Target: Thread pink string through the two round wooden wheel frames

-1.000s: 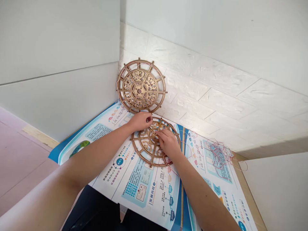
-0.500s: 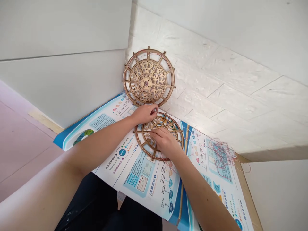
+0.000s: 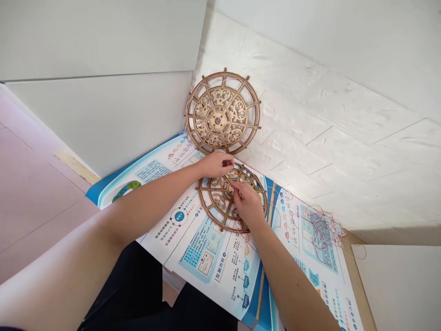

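Observation:
A round openwork wheel (image 3: pixel 224 220) with spokes, scrollwork and a brown-gold colour lies on printed sheets in front of me. My left hand (image 3: pixel 216 164) rests at its far left rim, thumb and fingers curled together; what they pinch is too small to make out. Over the wheel's middle is my right hand (image 3: pixel 248 202), closed in a pinch near the hub. Whatever sits between its fingertips is hidden. Thin reddish wire (image 3: pixel 253 246) trails from the wheel below my right wrist. A second, similar wheel (image 3: pixel 218 120) leans upright against the wall behind.
A loose tangle of thin pink-red wire (image 3: pixel 325 230) lies on the sheets to the right. Printed posters (image 3: pixel 193 250) cover the work surface. White panels (image 3: pixel 103 105) stand at the left, and a pale brick-patterned wall (image 3: pixel 310 124) rises behind.
My right hand's fingertips have moved up and right across the wheel to near its hub, closer to my left hand. The whole view has shifted slightly; my left hand keeps its place at the rim.

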Demonstrator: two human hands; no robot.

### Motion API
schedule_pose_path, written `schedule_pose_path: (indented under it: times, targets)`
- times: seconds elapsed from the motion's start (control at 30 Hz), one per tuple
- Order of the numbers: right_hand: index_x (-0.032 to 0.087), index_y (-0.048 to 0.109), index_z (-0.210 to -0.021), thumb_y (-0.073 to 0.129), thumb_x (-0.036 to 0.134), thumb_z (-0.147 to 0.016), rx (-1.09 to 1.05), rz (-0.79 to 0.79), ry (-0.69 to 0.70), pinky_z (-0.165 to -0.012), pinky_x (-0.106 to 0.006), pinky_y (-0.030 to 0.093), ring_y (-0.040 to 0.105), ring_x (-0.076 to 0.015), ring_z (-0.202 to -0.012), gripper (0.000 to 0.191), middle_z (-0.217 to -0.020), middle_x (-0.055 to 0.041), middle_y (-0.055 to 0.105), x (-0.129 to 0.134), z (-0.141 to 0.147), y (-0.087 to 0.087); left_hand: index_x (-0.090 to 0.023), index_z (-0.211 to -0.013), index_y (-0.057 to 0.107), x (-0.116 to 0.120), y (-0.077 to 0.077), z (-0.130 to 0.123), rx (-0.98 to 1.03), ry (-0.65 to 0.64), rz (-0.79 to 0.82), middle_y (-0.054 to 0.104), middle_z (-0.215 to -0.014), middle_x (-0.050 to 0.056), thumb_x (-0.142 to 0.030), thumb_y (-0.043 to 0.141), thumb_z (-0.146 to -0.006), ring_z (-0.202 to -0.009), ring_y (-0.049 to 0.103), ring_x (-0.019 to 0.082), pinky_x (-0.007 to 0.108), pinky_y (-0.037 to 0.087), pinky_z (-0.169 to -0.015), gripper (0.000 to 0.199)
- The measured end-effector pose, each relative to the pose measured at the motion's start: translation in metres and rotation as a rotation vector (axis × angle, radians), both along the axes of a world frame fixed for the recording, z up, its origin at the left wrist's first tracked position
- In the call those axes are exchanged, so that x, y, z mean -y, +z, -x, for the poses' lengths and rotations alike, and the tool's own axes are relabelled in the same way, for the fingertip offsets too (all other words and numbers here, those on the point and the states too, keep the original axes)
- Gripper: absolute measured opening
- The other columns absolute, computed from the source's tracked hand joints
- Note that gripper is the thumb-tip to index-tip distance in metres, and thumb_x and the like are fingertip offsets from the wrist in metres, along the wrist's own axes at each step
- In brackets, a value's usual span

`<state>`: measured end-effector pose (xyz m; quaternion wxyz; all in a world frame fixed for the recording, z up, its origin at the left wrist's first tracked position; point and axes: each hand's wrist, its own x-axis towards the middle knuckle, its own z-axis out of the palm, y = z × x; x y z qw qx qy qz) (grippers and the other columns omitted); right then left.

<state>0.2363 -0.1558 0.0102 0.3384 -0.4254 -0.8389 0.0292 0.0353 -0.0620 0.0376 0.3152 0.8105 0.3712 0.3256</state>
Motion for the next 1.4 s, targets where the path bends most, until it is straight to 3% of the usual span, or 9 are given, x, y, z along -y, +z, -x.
schedule_pose_path:
  times: [0.1,0.2,0.3,0.5,0.83,1.0,1.2,1.4]
  targets:
    - [0.019,0.072,-0.107,0.046,0.015,-0.1,-0.048,0.002,-0.081,-0.087,-0.037,0.059,0.072,-0.0214,-0.097,0.027,-0.104,-0.0089,0.076,-0.004,-0.007,0.001,-0.017,-0.078,0.074,0.001,0.003,-0.002,0.044,-0.156,0.126,0.075,-0.081,0.003,-0.028,0.059,-0.089,-0.081,0.068,0.02,0.029,0.049,-0.075,0.022]
    - [0.019,0.072,-0.105,0.047,0.016,-0.099,-0.096,0.004,-0.117,-0.084,-0.036,0.06,0.072,-0.0213,-0.095,0.026,-0.1,-0.0085,0.076,-0.005,-0.011,0.003,-0.018,-0.089,0.08,0.002,0.004,-0.004,0.025,-0.254,0.197,0.078,-0.094,0.003,-0.031,0.066,-0.087,-0.09,0.07,0.02,0.027,0.051,-0.078,0.019]
    - [0.019,0.072,-0.105,0.048,0.017,-0.1,-0.12,-0.016,-0.133,-0.084,-0.037,0.059,0.072,-0.0215,-0.095,0.025,-0.1,-0.0087,0.076,-0.006,-0.012,0.004,-0.02,-0.1,0.08,0.0,0.002,-0.005,0.014,-0.278,0.194,0.079,-0.101,0.004,-0.029,0.072,-0.085,-0.094,0.071,0.019,0.025,0.052,-0.081,0.019]
    - [0.019,0.073,-0.104,0.049,0.016,-0.1,-0.158,-0.023,-0.129,-0.086,-0.035,0.059,0.072,-0.0204,-0.096,0.024,-0.1,-0.0074,0.076,-0.005,-0.008,0.003,-0.017,-0.093,0.081,-0.006,-0.005,-0.001,0.026,-0.332,0.291,0.078,-0.089,0.005,-0.028,0.074,-0.085,-0.081,0.07,0.018,0.026,0.052,-0.072,0.015]
    - [0.02,0.071,-0.099,0.056,0.025,-0.097,-0.194,0.118,-0.102,-0.069,-0.032,0.055,0.068,-0.0193,-0.077,0.016,-0.091,-0.006,0.074,-0.008,-0.01,0.001,-0.015,-0.088,0.081,-0.011,-0.002,0.009,0.117,-0.318,0.424,0.075,-0.082,0.006,-0.032,0.089,-0.07,-0.074,0.067,0.016,0.026,0.051,-0.071,0.026]
    - [0.021,0.071,-0.1,0.058,0.024,-0.098,-0.204,0.138,-0.03,-0.067,-0.031,0.053,0.067,-0.0181,-0.075,0.014,-0.089,-0.0043,0.073,-0.005,-0.01,0.004,-0.018,-0.09,0.082,-0.02,-0.002,0.027,0.095,-0.428,0.617,0.077,-0.084,0.006,-0.036,0.093,-0.068,-0.075,0.068,0.016,0.026,0.051,-0.07,0.03]
    - [0.02,0.073,-0.102,0.055,0.02,-0.102,-0.037,0.053,0.147,-0.069,-0.029,0.051,0.066,-0.0169,-0.077,0.018,-0.083,-0.0043,0.07,0.005,0.002,0.007,-0.015,-0.094,0.081,-0.033,-0.018,0.039,0.497,-0.458,0.848,0.077,-0.094,0.01,-0.043,0.096,-0.068,-0.083,0.068,0.015,0.025,0.053,-0.079,0.042]
    - [0.018,0.072,-0.104,0.051,0.018,-0.103,0.12,0.058,0.216,-0.065,-0.027,0.051,0.067,-0.0158,-0.075,0.022,-0.085,-0.0048,0.071,0.012,0.011,0.001,-0.015,-0.106,0.079,-0.041,-0.03,0.045,0.637,-0.505,0.948,0.076,-0.104,0.01,-0.041,0.09,-0.077,-0.089,0.067,0.014,0.023,0.053,-0.082,0.041]
